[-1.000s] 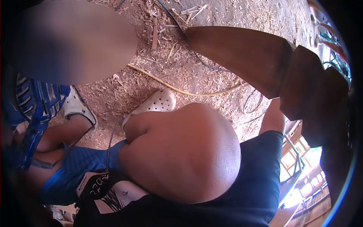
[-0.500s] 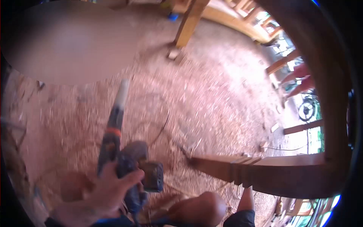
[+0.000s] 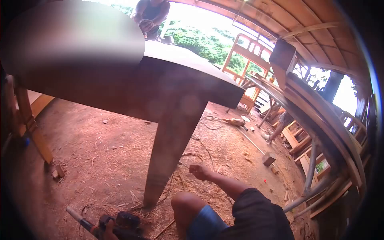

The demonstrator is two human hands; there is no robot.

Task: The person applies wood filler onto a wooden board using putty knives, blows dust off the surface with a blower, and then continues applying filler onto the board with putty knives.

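Observation:
At the bottom left my left hand [image 3: 109,231] is wrapped round the handle of a dark cordless blower [image 3: 126,221]. Its long nozzle [image 3: 76,215], light at the tip, points up and left over the floor. My right hand [image 3: 200,172] is held out low, right of a thick wooden table leg [image 3: 170,148] and apart from it. Its fingers look curled, with no object visible in them. Above both hands spans the dark wooden table [image 3: 100,90], whose pale top edge shows at the right.
Wood shavings cover the floor [image 3: 100,156], with a cable [image 3: 208,150] on it. A person [image 3: 151,18] stands behind the table. At right are a wooden block [image 3: 269,159], a curved wooden piece [image 3: 320,116] and a bed frame [image 3: 246,60]. A blurred patch hides the upper left.
My view has swung up from the floor, bringing the table and the person behind it into sight. My right hand now shows beside the table leg; the blower sits lower in view.

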